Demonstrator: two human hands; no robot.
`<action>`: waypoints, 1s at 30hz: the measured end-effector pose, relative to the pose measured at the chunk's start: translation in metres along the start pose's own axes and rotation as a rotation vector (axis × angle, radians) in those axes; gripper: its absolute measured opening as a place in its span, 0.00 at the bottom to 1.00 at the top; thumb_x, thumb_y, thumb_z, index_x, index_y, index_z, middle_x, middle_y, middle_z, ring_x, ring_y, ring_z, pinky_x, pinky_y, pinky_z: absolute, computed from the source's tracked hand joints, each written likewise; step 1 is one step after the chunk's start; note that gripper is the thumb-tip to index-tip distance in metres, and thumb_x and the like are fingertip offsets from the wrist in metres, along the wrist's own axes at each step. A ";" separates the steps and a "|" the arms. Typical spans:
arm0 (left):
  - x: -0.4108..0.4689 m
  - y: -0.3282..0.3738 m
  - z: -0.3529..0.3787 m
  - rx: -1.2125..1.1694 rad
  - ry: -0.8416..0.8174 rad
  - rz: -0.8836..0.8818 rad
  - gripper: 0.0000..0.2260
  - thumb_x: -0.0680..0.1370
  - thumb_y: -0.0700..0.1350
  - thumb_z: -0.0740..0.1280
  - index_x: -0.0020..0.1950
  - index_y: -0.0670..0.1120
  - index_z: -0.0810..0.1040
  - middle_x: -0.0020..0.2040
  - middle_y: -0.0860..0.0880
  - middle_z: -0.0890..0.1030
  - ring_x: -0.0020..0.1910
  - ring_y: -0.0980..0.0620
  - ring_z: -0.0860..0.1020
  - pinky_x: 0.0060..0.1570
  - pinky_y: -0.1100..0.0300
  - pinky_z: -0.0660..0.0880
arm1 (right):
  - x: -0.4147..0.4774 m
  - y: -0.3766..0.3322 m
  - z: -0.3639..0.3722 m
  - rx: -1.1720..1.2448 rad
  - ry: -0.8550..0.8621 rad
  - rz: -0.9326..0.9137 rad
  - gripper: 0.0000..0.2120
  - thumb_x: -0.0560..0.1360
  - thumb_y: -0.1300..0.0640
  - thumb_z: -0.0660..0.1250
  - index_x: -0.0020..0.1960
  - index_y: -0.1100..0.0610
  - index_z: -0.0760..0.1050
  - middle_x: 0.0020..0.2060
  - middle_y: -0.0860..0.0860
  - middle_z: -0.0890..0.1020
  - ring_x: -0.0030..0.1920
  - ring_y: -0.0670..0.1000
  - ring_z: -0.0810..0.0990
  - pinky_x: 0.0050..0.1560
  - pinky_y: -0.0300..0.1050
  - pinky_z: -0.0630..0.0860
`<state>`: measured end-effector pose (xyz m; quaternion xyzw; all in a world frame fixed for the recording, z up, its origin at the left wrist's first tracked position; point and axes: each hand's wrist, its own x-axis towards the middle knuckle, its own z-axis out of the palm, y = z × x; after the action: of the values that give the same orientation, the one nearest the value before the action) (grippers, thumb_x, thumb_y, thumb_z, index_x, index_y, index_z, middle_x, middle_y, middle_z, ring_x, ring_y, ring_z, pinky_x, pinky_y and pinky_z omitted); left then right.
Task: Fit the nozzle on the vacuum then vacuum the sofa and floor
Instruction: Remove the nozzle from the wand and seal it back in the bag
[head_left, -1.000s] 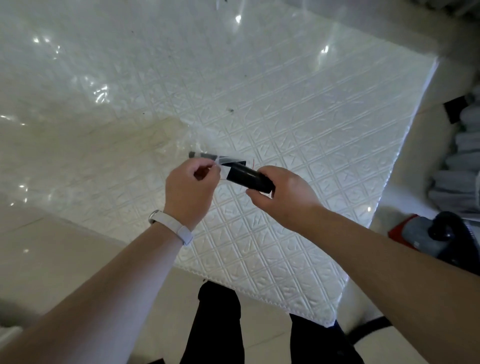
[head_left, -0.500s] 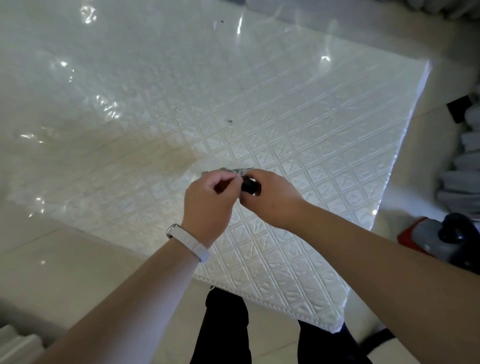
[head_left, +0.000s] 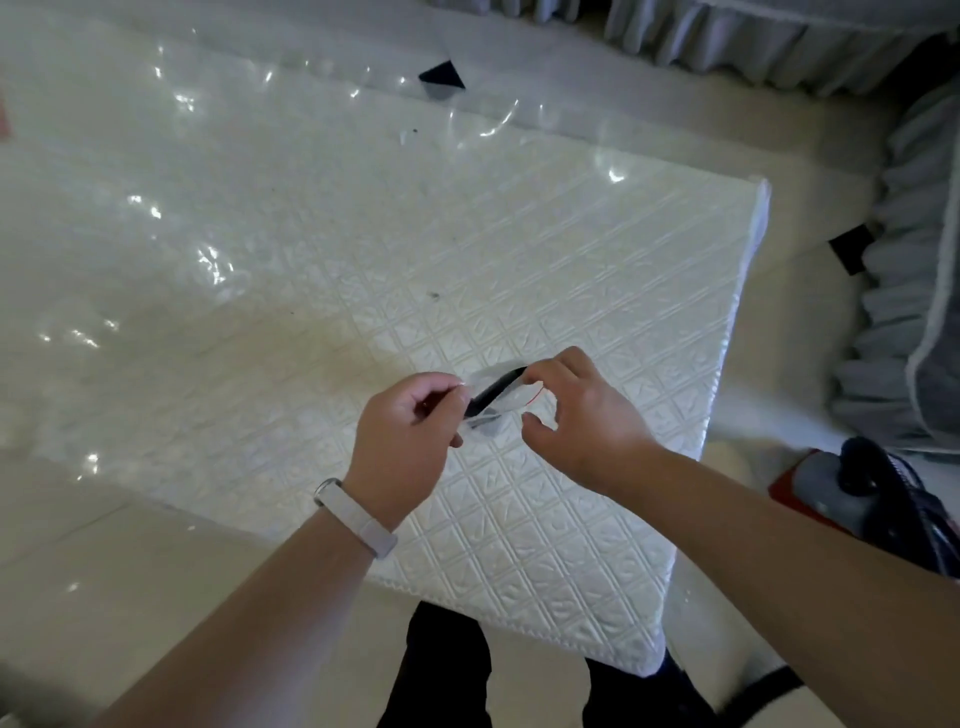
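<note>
A small black nozzle (head_left: 493, 393) in a clear plastic wrapper is held between both hands above the white table. My left hand (head_left: 405, 441) pinches the wrapper at the nozzle's lower left end. My right hand (head_left: 576, 415) pinches its upper right end with fingertips, and a thin red strip shows by the fingers. The vacuum (head_left: 872, 493), grey and black on a red base, sits on the floor at the right edge, apart from both hands.
The table (head_left: 571, 249) has a white embossed top under glossy clear plastic. A grey ruffled sofa (head_left: 909, 338) runs along the right side and the top. Beige tiled floor (head_left: 104, 561) lies to the left of my dark trouser legs.
The hands have drawn slightly apart and the nozzle now lies tilted between them. The head has lifted, bringing the sofa and more of the vacuum into view.
</note>
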<state>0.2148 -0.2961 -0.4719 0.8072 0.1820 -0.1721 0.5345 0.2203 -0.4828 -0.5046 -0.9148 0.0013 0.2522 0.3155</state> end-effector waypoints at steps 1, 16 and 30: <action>-0.002 0.007 -0.003 0.008 -0.020 0.002 0.05 0.80 0.41 0.69 0.46 0.47 0.84 0.36 0.54 0.84 0.31 0.55 0.82 0.35 0.60 0.79 | -0.004 0.000 -0.008 -0.049 0.014 -0.020 0.19 0.76 0.50 0.67 0.66 0.46 0.71 0.55 0.43 0.67 0.39 0.50 0.77 0.38 0.47 0.78; -0.048 0.143 -0.066 0.091 -0.060 0.022 0.12 0.78 0.35 0.67 0.49 0.52 0.84 0.46 0.52 0.85 0.43 0.53 0.85 0.50 0.51 0.81 | -0.071 -0.067 -0.140 -0.141 0.243 -0.370 0.03 0.75 0.62 0.70 0.45 0.59 0.82 0.49 0.52 0.82 0.42 0.56 0.81 0.35 0.47 0.78; -0.095 0.181 -0.090 0.303 -0.083 0.270 0.05 0.78 0.40 0.72 0.45 0.49 0.83 0.37 0.57 0.81 0.35 0.66 0.78 0.35 0.75 0.71 | -0.133 -0.114 -0.214 0.146 0.166 0.037 0.04 0.78 0.56 0.69 0.50 0.52 0.82 0.40 0.46 0.84 0.40 0.50 0.80 0.34 0.28 0.70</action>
<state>0.2254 -0.2893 -0.2486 0.8876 0.0219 -0.1575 0.4323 0.2213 -0.5360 -0.2325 -0.9069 0.0629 0.1807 0.3754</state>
